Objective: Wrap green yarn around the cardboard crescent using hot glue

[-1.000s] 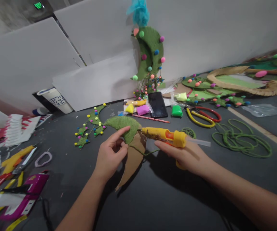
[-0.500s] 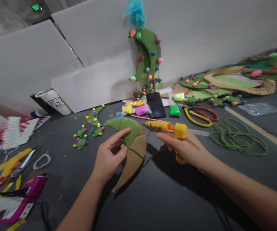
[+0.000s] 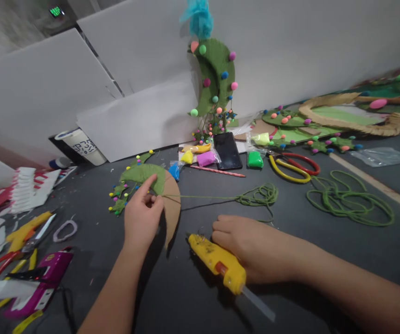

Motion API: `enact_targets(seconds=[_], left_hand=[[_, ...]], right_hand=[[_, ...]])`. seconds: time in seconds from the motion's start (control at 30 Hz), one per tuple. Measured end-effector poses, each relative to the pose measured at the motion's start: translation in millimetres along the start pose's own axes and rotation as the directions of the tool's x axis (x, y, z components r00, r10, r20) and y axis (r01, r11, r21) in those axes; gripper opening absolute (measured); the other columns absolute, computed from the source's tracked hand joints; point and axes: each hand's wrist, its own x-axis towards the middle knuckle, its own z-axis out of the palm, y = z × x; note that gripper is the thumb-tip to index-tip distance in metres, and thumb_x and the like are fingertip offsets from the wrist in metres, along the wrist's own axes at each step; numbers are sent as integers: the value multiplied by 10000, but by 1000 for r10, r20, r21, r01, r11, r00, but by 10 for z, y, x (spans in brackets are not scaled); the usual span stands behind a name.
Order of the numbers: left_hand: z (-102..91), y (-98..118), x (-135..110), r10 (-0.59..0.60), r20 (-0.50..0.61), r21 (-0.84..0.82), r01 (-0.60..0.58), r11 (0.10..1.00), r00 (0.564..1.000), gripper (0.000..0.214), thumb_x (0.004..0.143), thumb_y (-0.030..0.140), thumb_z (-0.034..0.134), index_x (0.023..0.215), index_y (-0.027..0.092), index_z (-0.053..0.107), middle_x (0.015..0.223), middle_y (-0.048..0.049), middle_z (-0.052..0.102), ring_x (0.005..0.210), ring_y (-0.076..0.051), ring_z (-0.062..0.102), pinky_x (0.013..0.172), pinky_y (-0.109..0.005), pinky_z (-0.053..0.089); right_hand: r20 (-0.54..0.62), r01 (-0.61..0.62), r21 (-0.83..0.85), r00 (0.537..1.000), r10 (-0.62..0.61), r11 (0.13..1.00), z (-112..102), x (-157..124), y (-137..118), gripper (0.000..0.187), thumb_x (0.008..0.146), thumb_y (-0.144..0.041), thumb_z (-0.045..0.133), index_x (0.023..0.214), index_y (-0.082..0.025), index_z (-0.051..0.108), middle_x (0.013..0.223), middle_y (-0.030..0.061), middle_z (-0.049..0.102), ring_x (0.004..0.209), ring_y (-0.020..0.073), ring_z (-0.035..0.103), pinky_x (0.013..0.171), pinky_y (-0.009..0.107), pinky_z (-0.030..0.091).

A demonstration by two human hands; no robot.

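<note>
**Pinching the half-wrapped crescent, glue gun lying on the table**

My left hand point(image 3: 142, 215) is closed thumb to forefinger on the cardboard crescent point(image 3: 172, 204), left of centre and tilted up from the dark table point(image 3: 200, 301). The crescent's upper half is wound in green, its lower half is bare brown. My wrist hides part of its inner edge, and I can't tell whether its lower tip touches the table. A strand of green cord point(image 3: 254, 199) runs from the pinch to a small loose coil on the right.

My right hand point(image 3: 252, 248) lies over the grip of the yellow glue gun point(image 3: 214, 260), which is flat on the table with its nozzle toward the crescent. My palm covers the handle and trigger, so I can't say whether the fingers clamp it or only rest there. A clear glue stick point(image 3: 255, 304) juts from its back.

At the left edge a second glue gun point(image 3: 26, 229) is half buried under clutter. A magenta tool point(image 3: 47, 273) that I can't identify is partly covered.
</note>
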Motion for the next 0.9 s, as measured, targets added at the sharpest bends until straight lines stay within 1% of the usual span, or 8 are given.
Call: enact_targets(seconds=[0.1,0.2,0.27,0.33,0.43,0.53,0.73,0.9], left_hand=[[-8,-3,23,-46,33,-173,51,984,998,574,702,189,577,1276,188,566,563,63,487,512,-98,441,532,-219,366],[11,33,-5,-37,102,-301,67,951,994,565,700,176,605,1264,161,572,546,73,448,502,-82,408,504,-197,349],[27,83,-53,-17,172,-343,76,936,985,544,715,182,612,1258,165,577,550,73,442,508,-79,406,511,-194,358],[42,148,-120,1,248,-341,86,936,969,530,731,192,614,1259,172,578,561,64,465,520,-85,433,527,-200,376],[65,252,-234,22,363,-331,107,938,932,525,737,196,615,1261,178,580,598,39,520,538,-93,451,518,-198,379],[90,331,-328,52,452,-319,108,942,891,515,745,191,609,1260,200,586,649,18,553,557,-97,465,522,-195,400],[100,392,-387,155,483,-267,-24,963,862,483,756,162,586,1234,219,619,651,10,551,557,-102,474,545,-202,436],[57,360,-373,263,507,-192,-190,963,821,478,810,161,550,1274,272,583,729,-2,584,602,-110,509,580,-205,450]], right_hand=[[37,-11,-36,999,13,999,30,-15,12,172,748,-310,653,817,-169,583,809,49,572,763,192,504,704,315,423],[68,-27,30,997,25,999,-46,-41,21,353,654,-330,741,940,-165,614,909,59,589,829,209,525,744,324,435],[51,-38,83,998,34,996,-111,-44,23,378,679,-320,741,1005,-175,617,953,58,597,855,205,540,775,320,435],[-61,-81,97,994,87,992,-147,-28,24,249,783,-262,664,1011,-175,615,942,58,603,865,197,545,788,313,428],[-302,-174,71,935,187,982,-128,9,23,112,855,-212,580,952,-162,608,927,73,589,889,208,524,791,325,415],[-390,-200,32,900,196,979,-69,36,13,90,840,-251,607,856,-163,596,922,79,564,882,220,495,772,336,406],[-377,-197,34,905,196,980,-18,63,8,102,822,-130,550,727,-168,550,853,63,556,814,195,477,718,308,379],[-316,-269,305,877,363,914,-49,65,-24,155,756,-77,526,687,-195,455,668,-20,528,655,141,467,621,258,346]])
